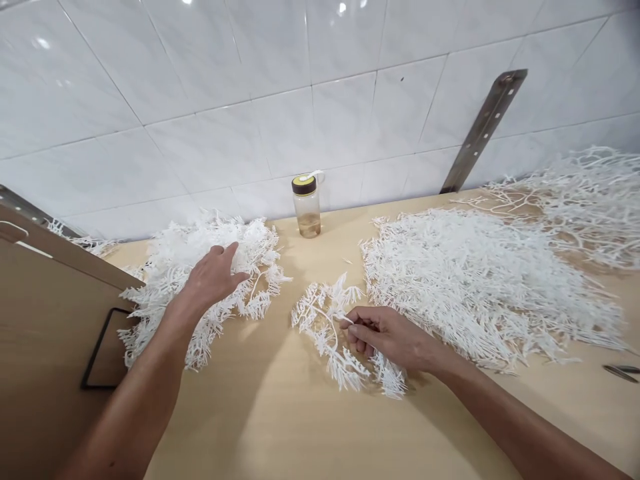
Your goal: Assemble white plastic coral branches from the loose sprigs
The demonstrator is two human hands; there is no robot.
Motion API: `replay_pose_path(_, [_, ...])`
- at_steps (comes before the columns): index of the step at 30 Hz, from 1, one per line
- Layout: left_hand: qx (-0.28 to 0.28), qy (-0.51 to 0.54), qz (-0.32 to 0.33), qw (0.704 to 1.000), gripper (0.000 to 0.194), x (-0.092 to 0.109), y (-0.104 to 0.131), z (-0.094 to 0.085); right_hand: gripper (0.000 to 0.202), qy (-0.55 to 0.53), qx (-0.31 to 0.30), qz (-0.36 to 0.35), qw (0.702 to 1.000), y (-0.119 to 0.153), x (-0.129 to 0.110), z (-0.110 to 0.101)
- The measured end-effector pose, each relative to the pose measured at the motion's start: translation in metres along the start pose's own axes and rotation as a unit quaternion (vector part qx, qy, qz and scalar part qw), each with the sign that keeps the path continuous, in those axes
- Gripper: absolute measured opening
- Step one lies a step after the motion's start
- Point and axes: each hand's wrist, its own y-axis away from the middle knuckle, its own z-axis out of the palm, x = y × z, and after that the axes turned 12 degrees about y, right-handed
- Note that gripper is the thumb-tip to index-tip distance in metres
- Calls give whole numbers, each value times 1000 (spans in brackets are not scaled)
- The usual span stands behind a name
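My right hand (pixel 383 337) pinches the stem of a white artificial branch (pixel 325 327) with feathery sprigs, low over the middle of the table. Part of that branch is hidden behind the fingers. To the left, my left hand (pixel 214 273) lies over a heap of white leafy sprigs (pixel 255 240), thumb and fingers spread apart, with nothing seen in its grasp. A second, wider pile of white sprigs (pixel 460 280) spreads out just right of my right hand.
A clear bottle (pixel 309 217) with a dark and yellow lid stands near the tiled wall. Bare white branches (pixel 595 200) lie at the far right. A metal bracket (pixel 483 133) leans there. A brown box (pixel 55 333) stands left. A dark metal tool (pixel 623 371) lies at the right edge.
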Motion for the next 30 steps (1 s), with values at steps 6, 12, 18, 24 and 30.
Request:
replay_pose_path(6, [9,-18,30,999,66,7,23,-16,21,117,27,-13,993,8,-8,-11])
replay_pose_path(12, [209,88,63,972,41,32,57,-19,22,139,76,0,987,13,-5,-18])
replay_pose_path(18, [19,203,211,956,24,80,73,39,21,100,96,0,990,12,-9,-18])
replay_pose_path(24, [36,234,241,941,19,105,71,70,25,102,86,-52,990,19,-17,-23])
replay_pose_path(30, [-25,311,260,914,28,113,67,66,29,85,94,-62,990,21,-14,-21])
